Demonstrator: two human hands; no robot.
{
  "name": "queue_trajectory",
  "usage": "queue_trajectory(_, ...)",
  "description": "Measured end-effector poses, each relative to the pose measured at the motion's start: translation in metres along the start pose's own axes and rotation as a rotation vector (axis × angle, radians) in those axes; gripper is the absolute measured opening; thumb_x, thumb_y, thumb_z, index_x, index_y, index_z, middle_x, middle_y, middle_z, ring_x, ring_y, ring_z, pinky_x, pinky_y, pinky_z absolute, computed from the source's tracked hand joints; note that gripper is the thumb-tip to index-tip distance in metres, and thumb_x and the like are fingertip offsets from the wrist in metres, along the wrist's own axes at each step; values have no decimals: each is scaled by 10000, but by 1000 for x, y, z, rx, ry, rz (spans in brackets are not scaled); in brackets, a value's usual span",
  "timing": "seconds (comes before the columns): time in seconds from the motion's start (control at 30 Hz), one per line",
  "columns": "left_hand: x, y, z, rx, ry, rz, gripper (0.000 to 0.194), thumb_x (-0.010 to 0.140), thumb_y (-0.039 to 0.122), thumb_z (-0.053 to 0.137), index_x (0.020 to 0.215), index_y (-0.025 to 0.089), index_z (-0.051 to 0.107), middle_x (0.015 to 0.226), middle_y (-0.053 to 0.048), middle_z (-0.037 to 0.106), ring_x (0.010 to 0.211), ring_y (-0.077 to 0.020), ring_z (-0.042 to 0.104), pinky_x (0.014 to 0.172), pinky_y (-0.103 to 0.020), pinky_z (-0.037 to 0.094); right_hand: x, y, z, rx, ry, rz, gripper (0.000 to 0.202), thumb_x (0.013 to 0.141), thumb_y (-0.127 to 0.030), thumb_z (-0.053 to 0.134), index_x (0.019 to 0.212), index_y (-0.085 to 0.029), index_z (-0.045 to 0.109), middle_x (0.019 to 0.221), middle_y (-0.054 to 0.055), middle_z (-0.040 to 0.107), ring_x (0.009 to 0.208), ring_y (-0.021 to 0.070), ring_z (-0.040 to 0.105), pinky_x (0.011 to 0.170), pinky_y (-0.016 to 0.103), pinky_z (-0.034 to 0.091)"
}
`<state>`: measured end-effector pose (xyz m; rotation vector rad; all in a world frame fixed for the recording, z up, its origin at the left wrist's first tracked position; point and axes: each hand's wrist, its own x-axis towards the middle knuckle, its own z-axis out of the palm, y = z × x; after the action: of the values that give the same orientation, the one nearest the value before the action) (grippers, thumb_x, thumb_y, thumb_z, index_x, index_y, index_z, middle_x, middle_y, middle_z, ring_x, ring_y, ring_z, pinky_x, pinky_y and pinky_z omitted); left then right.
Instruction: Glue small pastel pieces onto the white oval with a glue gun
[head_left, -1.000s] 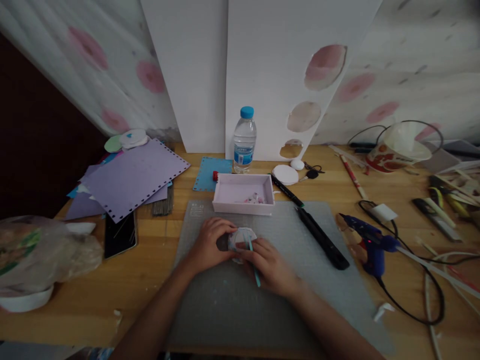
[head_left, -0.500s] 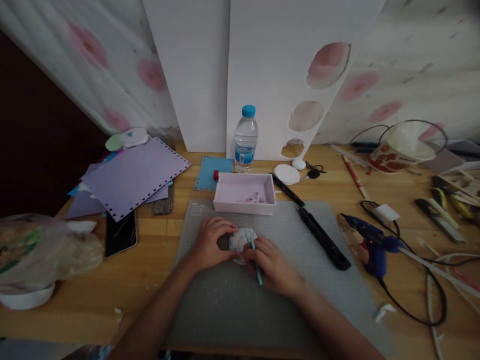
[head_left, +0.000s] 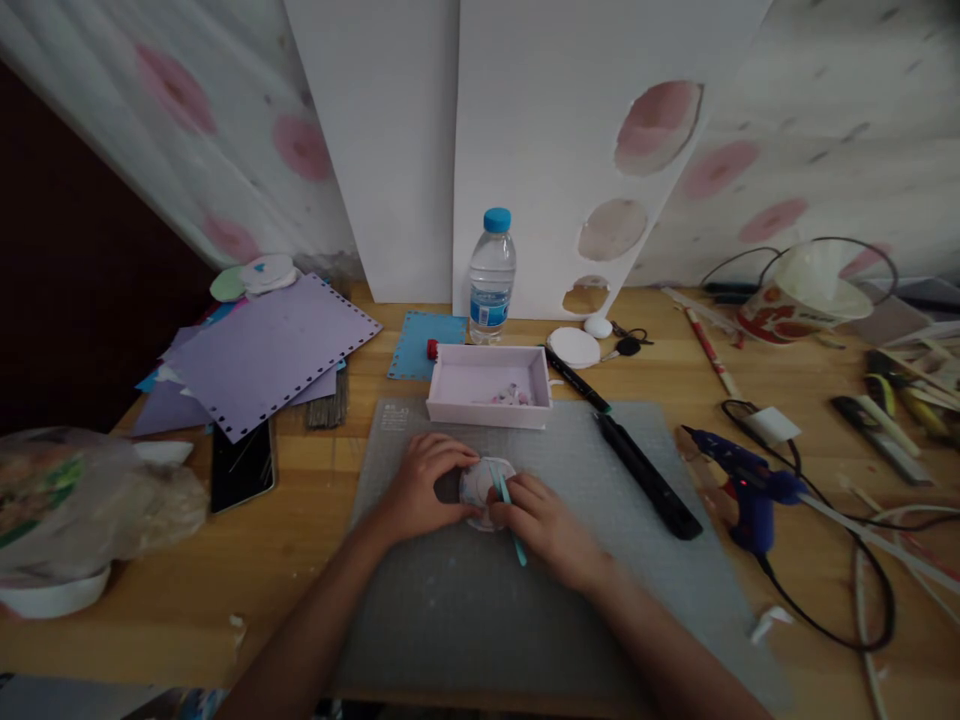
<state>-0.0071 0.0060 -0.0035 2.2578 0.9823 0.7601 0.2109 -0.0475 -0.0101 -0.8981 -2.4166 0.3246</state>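
Observation:
A small round white piece with faint pink and blue markings (head_left: pixel 474 487) rests on the grey cutting mat (head_left: pixel 427 620). My left hand (head_left: pixel 422 487) grips its left edge between thumb and fingers. In my right hand (head_left: pixel 546 527) are slim teal tweezers (head_left: pixel 519 548), pinched and slanting across the right part of the round piece. Their tips are too small and blurred to make out. Just beyond both hands stands a shallow pale pink box (head_left: pixel 487 412), with a few small pink and white bits (head_left: pixel 513 396) inside.
Behind the box stands a water bottle (head_left: pixel 492 280). A black pen-like tool (head_left: pixel 649 478) lies on the mat's right side, and a blue glue gun (head_left: pixel 752 490) with its cord sits farther right. Purple sheets (head_left: pixel 277 345) and a phone (head_left: pixel 244 465) lie at left.
Both hands stay nearly in place. The tweezers have shifted very slightly over the round piece; nothing was let go.

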Motion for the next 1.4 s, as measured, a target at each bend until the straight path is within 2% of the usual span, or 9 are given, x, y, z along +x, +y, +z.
queue_trajectory(0.23, -1, 1, -1, -30, -22, 64, 474, 633, 350, 829, 1042, 225, 626, 1068, -66, 697, 1029, -263, 582, 939, -464, 395, 3, 0, -4, -41, 4, -104, 173, 957, -210, 476, 1065, -216, 611, 826, 46, 640, 806, 203, 537, 701, 337, 451)
queue_trajectory(0.37, -1, 1, -1, -37, -23, 50, 481, 637, 360, 835, 1044, 222, 620, 1070, -70, 693, 1037, -265, 581, 944, -465, 394, -1, 2, -1, 5, 32, -105, 178, 949, -180, 467, 1062, -213, 601, 835, 58, 640, 818, 209, 550, 716, 349, 466)
queue_trajectory(0.43, -1, 1, -2, -44, -16, 18, 496, 624, 374, 843, 1044, 221, 626, 1069, -76, 688, 1040, -272, 585, 945, -468, 400, -5, 3, 3, 63, 101, -58, 187, 927, -145, 461, 1057, -211, 577, 926, 79, 645, 848, 213, 561, 730, 363, 482)
queue_trajectory(0.6, -3, -3, -2, -123, 30, -12, 561, 629, 415, 836, 1113, 234, 619, 1133, -97, 660, 1085, -275, 584, 967, -464, 419, -11, 8, -1, 221, 314, 236, 207, 846, -135, 575, 1002, -234, 484, 1121, 104, 597, 1000, 235, 577, 814, 414, 495)
queue_trajectory(0.67, -4, -5, -1, -151, 41, -22, 572, 647, 419, 823, 1146, 236, 610, 1161, -106, 647, 1106, -274, 578, 975, -463, 424, -9, 11, -9, 289, 283, 284, 354, 800, -206, 666, 1067, -236, 436, 1231, 133, 555, 1114, 271, 547, 884, 464, 479)
queue_trajectory(0.73, -4, -5, -1, -161, 41, -33, 565, 657, 420, 817, 1149, 233, 611, 1167, -109, 642, 1109, -273, 578, 978, -462, 429, -8, 14, -15, 309, 153, 289, 537, 725, -279, 752, 1128, -227, 401, 1356, 167, 479, 1220, 311, 487, 946, 505, 450)
queue_trajectory(0.83, -3, -3, -2, -157, 30, -39, 551, 662, 415, 814, 1142, 230, 616, 1156, -106, 645, 1099, -269, 583, 974, -452, 439, -6, 17, -19, 251, 16, 296, 646, 657, -302, 806, 1149, -218, 395, 1395, 171, 464, 1237, 327, 480, 963, 516, 441)
queue_trajectory(0.97, -2, 0, -2, -107, 8, -32, 537, 672, 396, 809, 1145, 230, 616, 1144, -100, 648, 1099, -267, 575, 970, -448, 441, -6, 19, -13, 201, 43, 322, 546, 715, -312, 775, 1122, -222, 421, 1292, 143, 562, 1160, 295, 546, 922, 482, 470)
queue_trajectory(1.4, -2, 2, -1, -72, 17, -12, 513, 674, 392, 808, 1128, 235, 629, 1154, -98, 644, 1101, -267, 572, 966, -465, 441, -1, 15, -4, 128, 98, 350, 569, 694, -363, 788, 1117, -212, 438, 1235, 143, 598, 1114, 310, 572, 892, 491, 450)
